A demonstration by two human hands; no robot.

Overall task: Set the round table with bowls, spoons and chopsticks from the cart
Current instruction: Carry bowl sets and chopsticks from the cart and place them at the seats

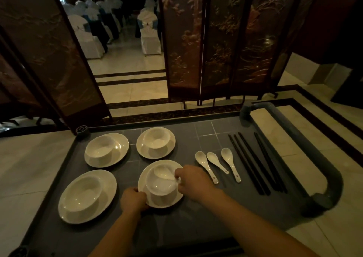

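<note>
On the grey cart [196, 213] stand several white bowls, each on a white plate. My left hand [133, 199] grips the near rim of the front plate [172, 199]. The bowl [161, 186] on that plate holds a white spoon [164, 173], and my right hand [193, 181] pinches the spoon's handle at the bowl's right rim. Three more white spoons [217, 163] lie to the right. Beyond them lie several black chopsticks [255, 162], side by side.
Other bowl-and-plate sets stand at the front left [86, 196], back left [106, 148] and back centre [156, 142]. The cart's grey handle [332, 176] curves along its right side. Dark folding screens [216, 41] stand behind, with white-covered chairs [149, 31] seen through the gap.
</note>
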